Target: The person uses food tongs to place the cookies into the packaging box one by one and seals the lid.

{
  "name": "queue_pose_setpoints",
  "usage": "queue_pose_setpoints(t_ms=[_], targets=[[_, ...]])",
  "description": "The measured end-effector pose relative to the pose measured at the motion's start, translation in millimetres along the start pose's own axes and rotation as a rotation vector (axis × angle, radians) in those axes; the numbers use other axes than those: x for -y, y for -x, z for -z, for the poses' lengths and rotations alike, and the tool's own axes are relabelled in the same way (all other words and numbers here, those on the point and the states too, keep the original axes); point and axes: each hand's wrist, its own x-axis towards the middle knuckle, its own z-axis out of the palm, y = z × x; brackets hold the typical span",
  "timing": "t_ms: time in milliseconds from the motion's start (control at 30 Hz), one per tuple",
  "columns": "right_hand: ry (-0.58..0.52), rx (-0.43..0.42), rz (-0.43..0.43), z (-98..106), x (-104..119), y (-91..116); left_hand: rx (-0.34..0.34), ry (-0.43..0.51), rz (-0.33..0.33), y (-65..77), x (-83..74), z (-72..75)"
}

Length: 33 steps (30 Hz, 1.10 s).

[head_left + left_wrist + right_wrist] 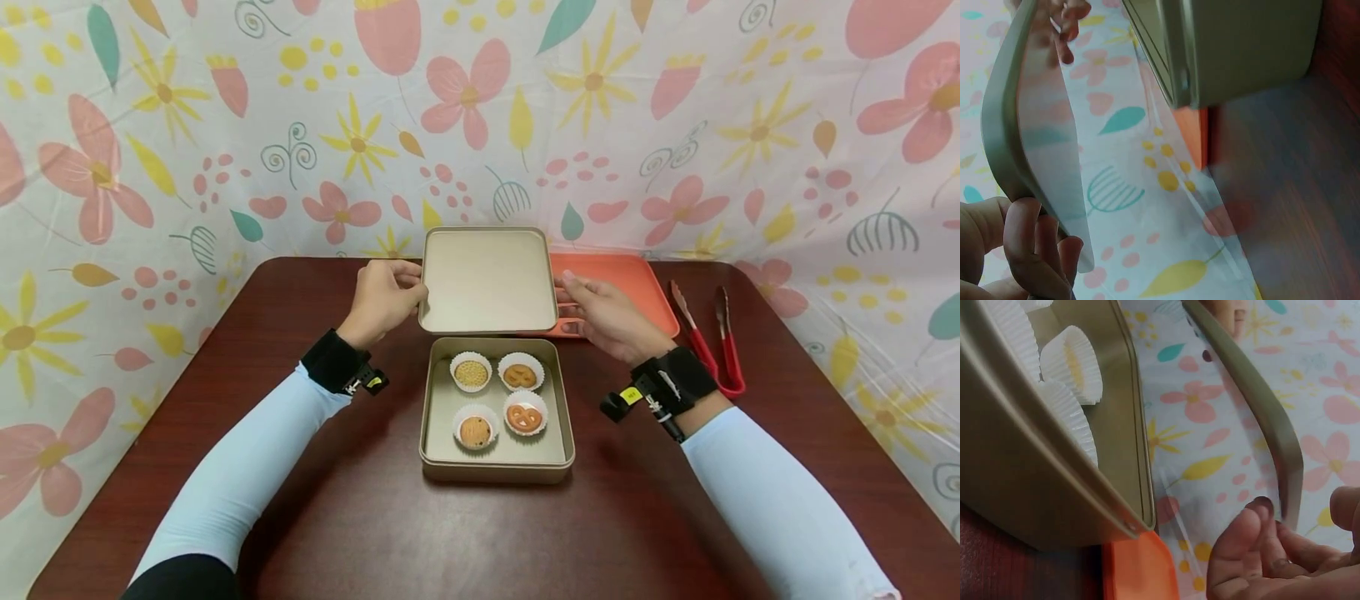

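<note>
A pale gold tin lid [489, 279] is held up behind the open tin [498, 473], its flat face toward the head camera. At the lid's left edge, my left hand [381, 302] pinches the rim, fingers curled under it in the left wrist view. My right hand [611, 317] is at the opposite edge; in the right wrist view its fingertips [1263, 509] touch the lid's rim while the thumb stands apart. Inside the tin are several cookies in white paper cups: a grainy round one [471, 372], two pretzel-shaped ones [520, 376] and a speckled round one [476, 432].
An orange tray [622, 279] lies behind the lid at the back of the dark wooden table [345, 517], partly hidden. Red-handled tongs [733, 354] lie to the right, beyond my right wrist. A flower-patterned cloth [300, 125] hangs behind the table.
</note>
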Motion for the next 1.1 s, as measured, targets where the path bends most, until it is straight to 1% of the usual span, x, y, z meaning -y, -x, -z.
queue_pose_setpoints(t_ms=[133,267,433,533,633,733,833,900,967,1100], targets=[[-0.094,-0.016,0.026,-2.5,-0.2,-2.8,0.024,0.005,-0.008,6.6,-3.4,-3.6],[-0.141,-0.014,0.021,-2.8,0.5,-2.9,0.052,0.020,-0.004,11.1,-4.2,-5.3],[-0.095,-0.028,0.001,-3.1,-0.2,-0.8,0.078,0.036,0.020,13.3,-0.9,-5.6],[-0.060,-0.036,-0.004,-3.2,-1.2,1.0,0.109,0.052,0.042,13.1,1.3,-5.9],[-0.046,-0.047,0.004,-2.2,-2.0,2.3,0.147,0.116,0.059,10.8,3.4,-5.8],[-0.049,-0.053,0.018,-0.2,-2.4,3.3,0.185,0.212,0.076,6.9,5.6,-5.1],[-0.059,-0.042,0.035,2.0,-2.3,5.1,0.228,0.299,0.109,3.0,7.8,-4.2],[-0.063,-0.032,0.045,2.9,-2.8,6.1,0.256,0.330,0.123,1.1,8.8,-4.3],[-0.063,-0.018,0.059,3.2,-3.6,7.1,0.274,0.335,0.125,0.1,10.2,-4.2],[-0.034,0.004,0.079,3.6,-6.2,8.5,0.278,0.320,0.084,-1.3,12.2,-4.0]])
